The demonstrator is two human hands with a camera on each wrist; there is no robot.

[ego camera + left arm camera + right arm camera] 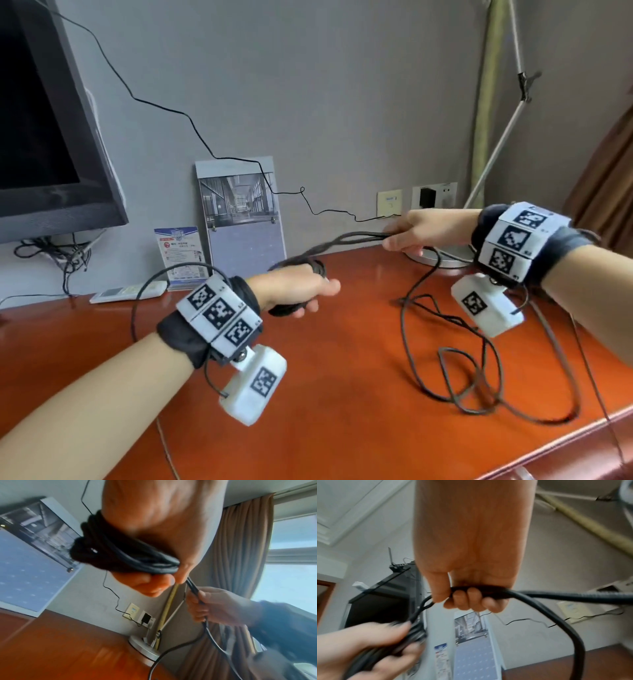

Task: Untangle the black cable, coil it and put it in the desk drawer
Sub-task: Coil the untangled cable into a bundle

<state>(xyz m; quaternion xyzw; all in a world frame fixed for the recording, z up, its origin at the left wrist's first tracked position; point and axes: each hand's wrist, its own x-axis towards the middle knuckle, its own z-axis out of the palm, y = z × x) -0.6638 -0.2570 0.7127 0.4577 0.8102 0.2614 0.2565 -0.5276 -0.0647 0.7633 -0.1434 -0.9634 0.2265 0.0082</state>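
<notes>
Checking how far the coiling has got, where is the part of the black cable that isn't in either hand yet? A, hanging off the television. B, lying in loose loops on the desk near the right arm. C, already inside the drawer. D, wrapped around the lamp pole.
B: the black cable runs from the bundle gripped by the left hand through the right hand, then down into loose loops on the desk.

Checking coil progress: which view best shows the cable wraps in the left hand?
Left wrist: black cable wraps show close up, gripped by the left hand. Head view mostly hides them behind the hand; right wrist view blurs them.
</notes>
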